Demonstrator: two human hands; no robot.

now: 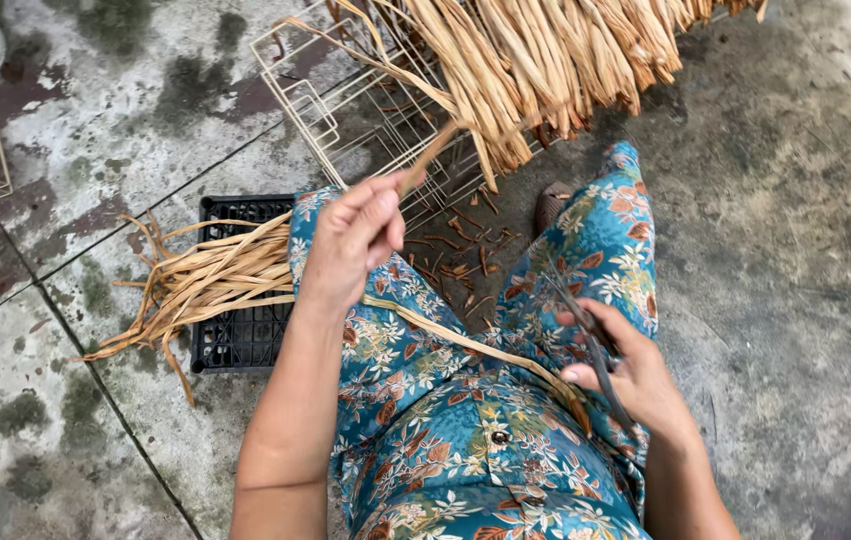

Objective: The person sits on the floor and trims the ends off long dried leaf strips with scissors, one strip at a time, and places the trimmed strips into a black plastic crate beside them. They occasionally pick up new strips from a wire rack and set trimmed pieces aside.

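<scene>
The left hand (356, 235) pinches a dried strip (466, 345) taut while the right hand (636, 375) grips scissors (596, 350), seemingly mid-trim; next comes a careful snip.

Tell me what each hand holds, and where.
Left hand pinches a dried reed strip near its upper end; right hand grips scissors by the handles.

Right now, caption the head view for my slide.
Left hand pinches a dried strip; right hand grips scissors.
</scene>
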